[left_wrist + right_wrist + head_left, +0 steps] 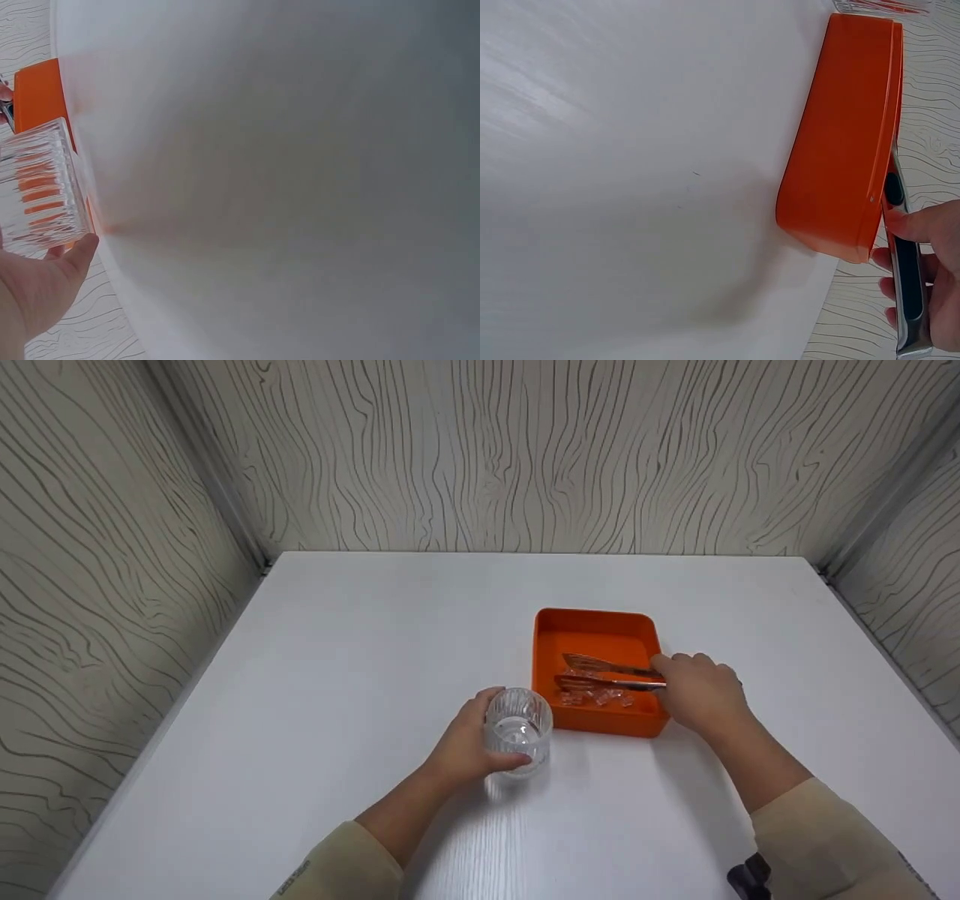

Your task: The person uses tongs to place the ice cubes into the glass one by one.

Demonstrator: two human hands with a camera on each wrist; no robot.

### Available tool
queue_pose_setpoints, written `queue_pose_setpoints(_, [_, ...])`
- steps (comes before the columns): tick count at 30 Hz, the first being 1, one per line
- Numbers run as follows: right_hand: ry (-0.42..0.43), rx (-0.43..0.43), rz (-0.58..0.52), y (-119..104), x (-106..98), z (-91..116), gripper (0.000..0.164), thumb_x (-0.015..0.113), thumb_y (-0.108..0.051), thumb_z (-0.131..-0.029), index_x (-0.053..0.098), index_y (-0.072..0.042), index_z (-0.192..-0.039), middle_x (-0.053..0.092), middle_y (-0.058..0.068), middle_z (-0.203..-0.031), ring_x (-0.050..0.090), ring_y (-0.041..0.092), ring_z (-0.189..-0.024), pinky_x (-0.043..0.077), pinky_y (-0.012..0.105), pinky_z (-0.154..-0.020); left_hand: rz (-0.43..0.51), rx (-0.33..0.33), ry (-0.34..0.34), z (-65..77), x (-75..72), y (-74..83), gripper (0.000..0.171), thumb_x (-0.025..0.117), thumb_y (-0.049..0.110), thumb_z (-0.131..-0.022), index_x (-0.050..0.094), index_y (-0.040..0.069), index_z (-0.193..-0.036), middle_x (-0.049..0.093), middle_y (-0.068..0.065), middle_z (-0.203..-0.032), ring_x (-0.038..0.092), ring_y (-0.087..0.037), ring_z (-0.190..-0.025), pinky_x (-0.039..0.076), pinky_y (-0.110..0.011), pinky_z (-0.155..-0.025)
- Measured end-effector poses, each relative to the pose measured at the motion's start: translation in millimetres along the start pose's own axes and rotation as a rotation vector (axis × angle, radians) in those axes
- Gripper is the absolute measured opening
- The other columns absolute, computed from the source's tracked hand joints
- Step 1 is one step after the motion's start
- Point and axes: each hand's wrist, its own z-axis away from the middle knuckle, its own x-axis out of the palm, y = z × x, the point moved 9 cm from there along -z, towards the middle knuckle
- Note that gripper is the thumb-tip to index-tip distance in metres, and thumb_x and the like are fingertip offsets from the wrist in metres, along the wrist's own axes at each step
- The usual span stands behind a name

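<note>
A clear ribbed glass (519,720) stands just left of the orange tray (600,723), and my left hand (469,742) grips it around its side. Thumb and fingers wrap the glass (45,187) in the left wrist view as well. My right hand (701,690) holds a pair of metal tongs (626,685) by the handles, at the tray's right edge. Their two slotted ends reach down into the tray, spread apart over several clear ice-like cubes (600,697). In the right wrist view the tongs' dark-inlaid handle (907,270) lies between thumb and fingers.
The white table (360,622) carries the tray and glass right of its middle. Wood-grain panels (480,457) rise behind it and at both sides. A small black object (750,877) shows by the right sleeve.
</note>
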Motion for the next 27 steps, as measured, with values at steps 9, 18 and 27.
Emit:
queue_pose_setpoints(9, [-0.003,-0.006,-0.028,-1.5,-1.0,-1.1,0.015,0.064,-0.014,-0.083,0.057,-0.009,-0.096,0.057,0.005,-0.074,0.048,0.025,-0.068,0.041,0.037,-0.055,0.013,-0.046,0.014,-1.1,0.6,-3.1,0.096,0.085,0.037,-0.059,0.03,0.03,-0.137,0.043,0.004,-0.132,0.044,-0.02,-0.119,0.039,-0.047,-0.098])
queue_pose_setpoints(18, [-0.002,0.016,-0.011,-0.2,-1.8,-1.8,0.013,0.06,-0.011,-0.083,0.058,-0.009,-0.096,0.057,0.005,-0.072,0.047,0.024,-0.066,0.04,0.034,-0.051,0.013,-0.091,0.022,0.6,1.4,-4.1,0.096,0.084,0.037,-0.059,0.029,0.031,-0.137,0.043,0.006,-0.132,0.043,-0.02,-0.121,0.04,-0.047,-0.097])
queue_pose_setpoints(27, [0.026,0.027,-0.027,1.2,-3.5,-2.6,0.01,0.059,-0.009,-0.082,0.058,-0.009,-0.092,0.057,0.006,-0.07,0.048,0.025,-0.065,0.039,0.034,-0.05,-0.009,-0.072,0.017,-0.1,1.6,-3.5,0.095,0.084,0.038,-0.059,0.029,0.031,-0.137,0.044,0.005,-0.13,0.045,-0.019,-0.118,0.041,-0.045,-0.096])
